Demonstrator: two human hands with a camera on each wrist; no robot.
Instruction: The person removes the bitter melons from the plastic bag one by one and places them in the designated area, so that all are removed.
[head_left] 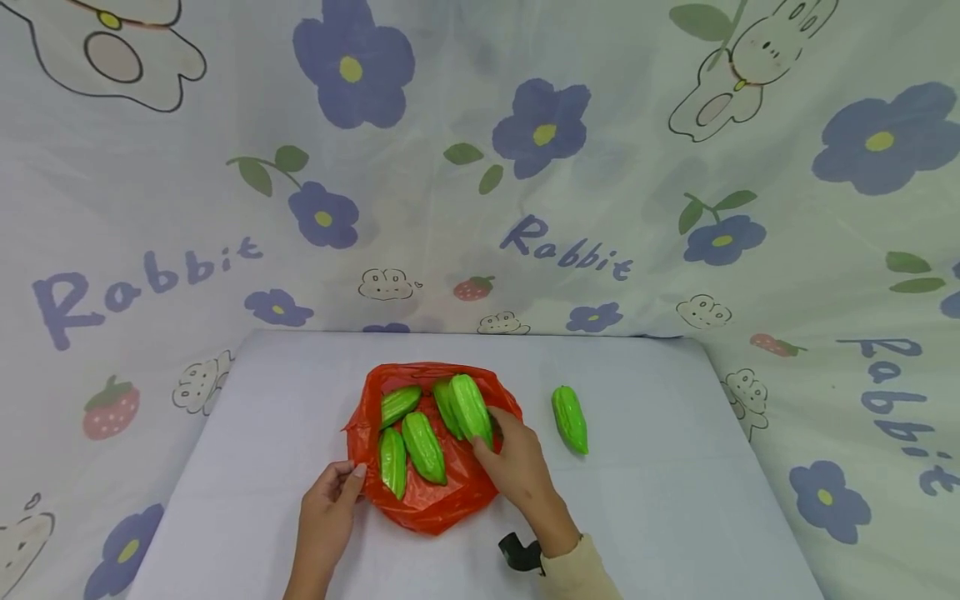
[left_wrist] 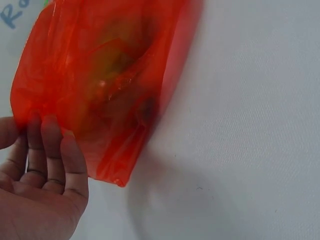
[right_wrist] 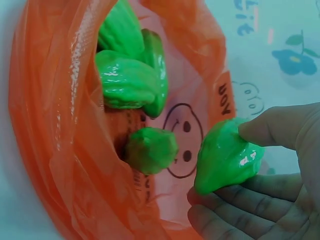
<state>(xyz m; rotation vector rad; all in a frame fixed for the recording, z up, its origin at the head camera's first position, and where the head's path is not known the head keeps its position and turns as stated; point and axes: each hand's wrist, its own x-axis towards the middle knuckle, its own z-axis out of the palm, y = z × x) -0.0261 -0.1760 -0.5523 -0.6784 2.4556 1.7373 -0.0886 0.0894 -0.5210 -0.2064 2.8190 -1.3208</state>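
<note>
A red plastic bag (head_left: 457, 497) stands open on the white table, with several green bitter melons (head_left: 423, 448) inside. My left hand (head_left: 330, 497) pinches the bag's left rim between thumb and fingers; in the left wrist view its fingers (left_wrist: 51, 150) show through the thin red plastic. Over the bag's right side, my right hand (head_left: 522, 467) grips another bitter melon (head_left: 468, 402) between thumb and fingers. The right wrist view shows this melon (right_wrist: 227, 157) held by one end, apart from the melons (right_wrist: 127, 82) in the bag.
One more bitter melon (head_left: 570, 419) lies on the table right of the bag. A black curved piece (head_left: 519, 553) sits at my right wrist. Behind the white table (head_left: 660, 467) hangs a printed curtain (head_left: 450, 208) with flowers and rabbits.
</note>
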